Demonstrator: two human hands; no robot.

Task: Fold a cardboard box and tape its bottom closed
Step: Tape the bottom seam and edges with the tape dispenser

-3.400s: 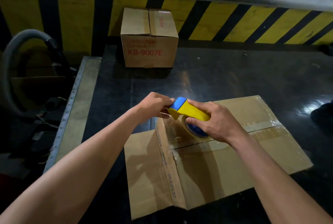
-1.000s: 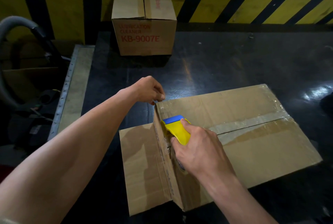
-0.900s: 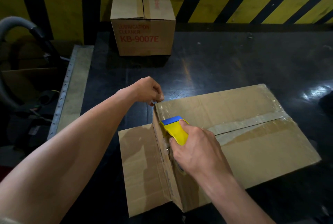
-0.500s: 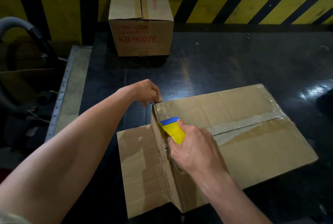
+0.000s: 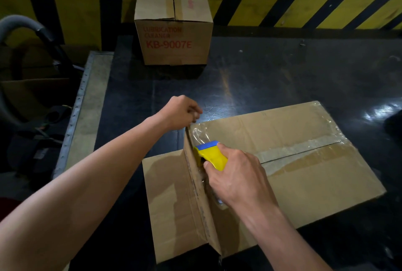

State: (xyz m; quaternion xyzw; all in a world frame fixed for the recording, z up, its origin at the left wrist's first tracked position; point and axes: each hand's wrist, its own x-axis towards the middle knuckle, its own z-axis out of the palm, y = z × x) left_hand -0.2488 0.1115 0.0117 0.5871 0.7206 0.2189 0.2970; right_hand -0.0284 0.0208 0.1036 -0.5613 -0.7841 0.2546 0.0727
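Flattened box on the table, tape dispenser atop it, sealed carton behind

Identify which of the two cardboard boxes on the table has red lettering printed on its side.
The smaller box standing at the table's far edge. Its front reads KB-9007E in red; the large box being taped under the hands shows none.

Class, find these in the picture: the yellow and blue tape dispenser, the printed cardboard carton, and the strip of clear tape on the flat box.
Yellow and blue tape dispenser (image 5: 212, 157), head view, yellow body.
Printed cardboard carton (image 5: 174, 42), head view, front face.
Strip of clear tape (image 5: 295, 147), head view, mid-seam.
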